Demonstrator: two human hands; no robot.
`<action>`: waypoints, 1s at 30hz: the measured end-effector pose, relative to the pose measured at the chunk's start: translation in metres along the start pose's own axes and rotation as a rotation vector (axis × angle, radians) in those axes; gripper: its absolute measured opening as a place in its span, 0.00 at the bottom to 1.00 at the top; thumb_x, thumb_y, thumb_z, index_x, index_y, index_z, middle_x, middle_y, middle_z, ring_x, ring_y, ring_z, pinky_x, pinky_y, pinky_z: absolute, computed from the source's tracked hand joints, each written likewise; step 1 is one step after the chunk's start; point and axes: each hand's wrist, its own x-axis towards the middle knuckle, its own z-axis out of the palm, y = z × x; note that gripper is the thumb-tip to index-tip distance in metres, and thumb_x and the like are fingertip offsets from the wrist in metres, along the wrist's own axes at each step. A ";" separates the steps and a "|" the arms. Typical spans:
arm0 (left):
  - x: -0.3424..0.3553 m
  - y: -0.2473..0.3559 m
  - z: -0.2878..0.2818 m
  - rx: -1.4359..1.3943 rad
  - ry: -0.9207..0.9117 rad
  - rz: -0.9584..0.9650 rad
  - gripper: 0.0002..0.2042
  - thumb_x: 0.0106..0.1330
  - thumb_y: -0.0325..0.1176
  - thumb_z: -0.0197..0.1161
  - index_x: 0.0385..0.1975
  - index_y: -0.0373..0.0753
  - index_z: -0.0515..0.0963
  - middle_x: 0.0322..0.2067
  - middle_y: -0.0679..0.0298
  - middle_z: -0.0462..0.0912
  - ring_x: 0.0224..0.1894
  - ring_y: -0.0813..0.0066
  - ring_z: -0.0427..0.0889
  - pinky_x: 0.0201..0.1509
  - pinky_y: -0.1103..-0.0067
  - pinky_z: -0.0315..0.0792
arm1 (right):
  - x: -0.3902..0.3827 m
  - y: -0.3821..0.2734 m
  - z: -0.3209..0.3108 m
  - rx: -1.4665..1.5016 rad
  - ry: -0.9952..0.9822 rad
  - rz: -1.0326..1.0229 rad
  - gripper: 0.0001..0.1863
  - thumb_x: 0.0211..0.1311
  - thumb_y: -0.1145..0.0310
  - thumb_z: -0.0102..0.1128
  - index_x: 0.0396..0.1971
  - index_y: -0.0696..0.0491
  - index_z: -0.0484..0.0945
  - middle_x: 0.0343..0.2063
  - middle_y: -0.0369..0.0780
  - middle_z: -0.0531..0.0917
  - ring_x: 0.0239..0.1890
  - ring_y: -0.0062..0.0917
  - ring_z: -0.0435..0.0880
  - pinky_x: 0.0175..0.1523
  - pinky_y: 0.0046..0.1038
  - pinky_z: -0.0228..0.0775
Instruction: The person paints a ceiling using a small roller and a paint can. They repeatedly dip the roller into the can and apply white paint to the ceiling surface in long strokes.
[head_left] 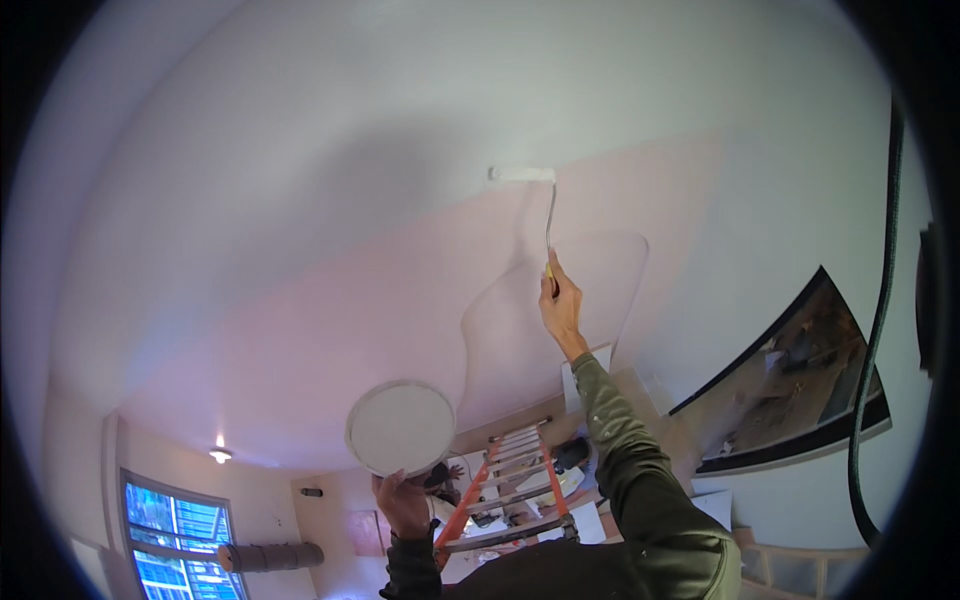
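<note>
My right hand [562, 310] is raised in the centre, wrapped round the yellow handle [550, 272] of a paint roller. The roller's white sleeve [522, 175] is at the pale ceiling [330, 300], along a border between white and pink paint. Lower down, my left hand [403, 505] grips a round container [400, 425] full of white paint, its fingers at the near rim.
An orange ladder [500, 490] stands below among cluttered objects. A black-framed screen [780, 370] hangs at the right, near a dark cable [880, 300]. At lower left are a window [175, 525], a grey cylinder [270, 557] and a lit ceiling lamp [221, 455].
</note>
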 end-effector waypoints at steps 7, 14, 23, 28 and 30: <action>0.002 -0.002 -0.006 0.019 -0.034 0.006 0.29 0.59 0.34 0.57 0.63 0.34 0.65 0.57 0.51 0.75 0.56 0.57 0.80 0.56 0.65 0.80 | 0.036 -0.041 0.021 0.508 0.079 0.426 0.28 0.74 0.69 0.45 0.73 0.48 0.58 0.20 0.30 0.64 0.13 0.14 0.64 0.15 0.22 0.61; 0.005 0.000 -0.007 -0.017 -0.068 0.008 0.29 0.59 0.33 0.57 0.63 0.33 0.65 0.57 0.51 0.75 0.56 0.56 0.80 0.56 0.66 0.80 | 0.079 -0.073 0.020 0.584 0.142 0.527 0.28 0.74 0.67 0.43 0.73 0.51 0.56 0.17 0.32 0.67 0.11 0.17 0.67 0.13 0.23 0.60; 0.010 -0.008 -0.019 -0.064 -0.069 -0.006 0.27 0.61 0.32 0.58 0.62 0.32 0.66 0.56 0.50 0.76 0.55 0.57 0.80 0.54 0.66 0.81 | 0.137 -0.060 -0.006 0.618 0.194 0.531 0.27 0.74 0.67 0.42 0.71 0.54 0.55 0.15 0.35 0.70 0.11 0.21 0.71 0.13 0.25 0.63; 0.010 -0.014 -0.023 -0.149 -0.065 -0.007 0.26 0.63 0.31 0.56 0.62 0.32 0.66 0.58 0.50 0.75 0.58 0.57 0.78 0.59 0.61 0.76 | 0.116 -0.084 0.016 0.619 0.155 0.528 0.29 0.74 0.67 0.42 0.72 0.54 0.53 0.14 0.35 0.69 0.10 0.21 0.70 0.12 0.25 0.62; 0.013 -0.016 -0.026 -0.178 -0.055 -0.016 0.25 0.64 0.31 0.55 0.62 0.32 0.66 0.59 0.49 0.75 0.60 0.56 0.77 0.62 0.59 0.73 | 0.102 -0.093 0.027 0.627 0.135 0.524 0.30 0.74 0.67 0.42 0.73 0.54 0.51 0.14 0.35 0.69 0.10 0.21 0.70 0.12 0.25 0.62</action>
